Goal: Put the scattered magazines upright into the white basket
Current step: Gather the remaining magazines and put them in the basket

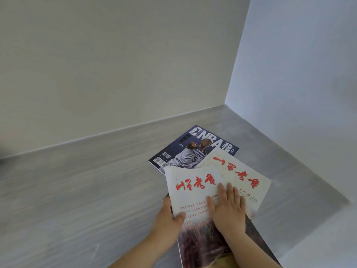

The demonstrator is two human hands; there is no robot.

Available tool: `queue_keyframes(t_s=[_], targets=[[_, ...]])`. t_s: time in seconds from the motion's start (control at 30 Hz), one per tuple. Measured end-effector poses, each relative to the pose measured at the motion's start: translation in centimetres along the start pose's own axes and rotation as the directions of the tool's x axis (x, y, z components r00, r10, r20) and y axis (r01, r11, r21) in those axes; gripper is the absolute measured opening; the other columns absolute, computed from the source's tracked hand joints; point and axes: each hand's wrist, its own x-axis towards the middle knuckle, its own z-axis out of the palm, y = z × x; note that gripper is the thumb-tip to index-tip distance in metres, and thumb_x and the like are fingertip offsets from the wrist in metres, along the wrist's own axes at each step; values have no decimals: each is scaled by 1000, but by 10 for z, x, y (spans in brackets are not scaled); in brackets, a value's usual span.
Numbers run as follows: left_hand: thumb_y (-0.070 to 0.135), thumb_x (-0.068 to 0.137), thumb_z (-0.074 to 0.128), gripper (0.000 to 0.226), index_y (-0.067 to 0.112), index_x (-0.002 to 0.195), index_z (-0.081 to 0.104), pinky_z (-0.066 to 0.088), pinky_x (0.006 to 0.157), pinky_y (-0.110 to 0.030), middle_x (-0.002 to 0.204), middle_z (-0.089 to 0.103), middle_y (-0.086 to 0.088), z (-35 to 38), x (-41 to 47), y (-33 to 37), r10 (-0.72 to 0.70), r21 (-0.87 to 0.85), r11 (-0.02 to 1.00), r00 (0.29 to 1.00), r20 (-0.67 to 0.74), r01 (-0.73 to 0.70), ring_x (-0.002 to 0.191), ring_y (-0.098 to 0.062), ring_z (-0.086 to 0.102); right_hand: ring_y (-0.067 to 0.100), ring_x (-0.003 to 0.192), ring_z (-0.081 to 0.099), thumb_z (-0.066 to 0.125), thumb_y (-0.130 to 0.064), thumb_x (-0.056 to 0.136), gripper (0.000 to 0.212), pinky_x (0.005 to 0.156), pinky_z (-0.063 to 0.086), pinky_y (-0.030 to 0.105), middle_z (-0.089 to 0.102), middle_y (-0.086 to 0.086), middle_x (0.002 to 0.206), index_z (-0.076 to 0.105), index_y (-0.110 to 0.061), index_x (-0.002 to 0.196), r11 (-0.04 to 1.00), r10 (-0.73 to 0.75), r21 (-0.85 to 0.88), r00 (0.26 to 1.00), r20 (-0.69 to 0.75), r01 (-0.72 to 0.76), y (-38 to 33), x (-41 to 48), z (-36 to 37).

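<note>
Three magazines overlap on the grey floor near a wall corner. A dark blue NBA magazine (190, 149) lies farthest away. Partly over it lies a white magazine with red calligraphy (249, 178). A second white magazine with the same red title (193, 186) is on top and nearest to me. My left hand (169, 215) grips the left edge of this top magazine, thumb on the cover, fingers under it. My right hand (228, 206) rests flat on its cover, fingers spread. No white basket is in view.
Pale walls (116, 64) meet in a corner behind the magazines, and a second wall (299, 74) runs down the right side. Grey wood-grain floor (77, 190) stretches to the left. A lighter floor patch (328, 238) shows at the bottom right.
</note>
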Motion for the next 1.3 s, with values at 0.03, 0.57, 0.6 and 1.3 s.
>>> queue_keyframes(t_s=[0.03,0.57,0.6,1.3], targets=[[3,87,47,44,10,128,33,34,57,-7,118,54,-4,3,-1,2,13,-17,1000,1000,-3,-13,96,-12,46,27,143,0,15,-53,90,63,116,-1,42,1,8,156,-1,-21,143,1000,-5,1,1000,2,5,1,1,-1],[1,90,41,29,27,101,47,47,54,-2,85,61,18,-176,-28,-6,230,-263,903,899,-372,-340,68,12,63,19,89,66,51,-7,88,20,66,55,30,69,-2,96,59,-22,97,375,-281,915,923,262,-146,-111,0,-86],[1,91,41,28,27,101,47,47,54,-1,85,61,19,-194,-33,-10,237,-254,901,888,-395,-353,67,13,63,19,89,66,51,-8,88,19,67,55,31,68,-3,95,59,-25,93,391,-303,914,923,235,-105,-131,-5,-90],[5,87,50,28,13,112,59,46,58,-1,97,60,14,-595,-89,-123,237,-20,862,438,-867,-507,79,-1,60,-13,47,57,54,3,83,20,45,46,6,63,2,89,66,-4,98,253,-593,850,768,-242,463,-571,-95,-107]])
